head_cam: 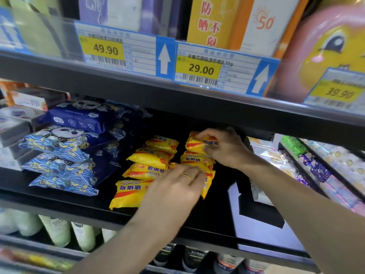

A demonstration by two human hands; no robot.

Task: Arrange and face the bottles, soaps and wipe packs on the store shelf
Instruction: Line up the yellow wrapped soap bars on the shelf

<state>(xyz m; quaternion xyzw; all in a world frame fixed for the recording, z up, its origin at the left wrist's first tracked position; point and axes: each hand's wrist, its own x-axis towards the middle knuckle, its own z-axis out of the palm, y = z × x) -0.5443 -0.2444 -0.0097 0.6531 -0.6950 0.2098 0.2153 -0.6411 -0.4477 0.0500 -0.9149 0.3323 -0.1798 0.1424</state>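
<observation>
Both hands are in the soap section of the middle shelf (197, 228). Right hand (223, 147): grip curled round the top soap (197, 144) of the right stack, thumb under, fingers over the pack. Left hand (177, 186): fingers fairly straight, pressing flat on the front soaps where the two stacks meet; grip holds nothing that I can see. Soaps: yellow packs in two rough stacks. Left stack (150, 161) shows about five packs, fanned forward and overlapping, the front one (128, 192) with its print upside down. Right stack (197, 161) shows about three or four; the lower ones are hidden by the hands, so the count is uncertain. Wipe packs (59, 155): dark blue, left of the soaps, four visible in the front pile, with more behind that I cannot count. That pile leans but sits together and faces out. Bottles (59, 230): on the shelf below, four or five pale ones at left and about four dark ones lower right, blurred. Judgement on progress: wipes look roughly done. Soaps are mid-way: stacks not squared, at least one pack needs turning. Bottles look untouched, but blur prevents a firm reading.
</observation>
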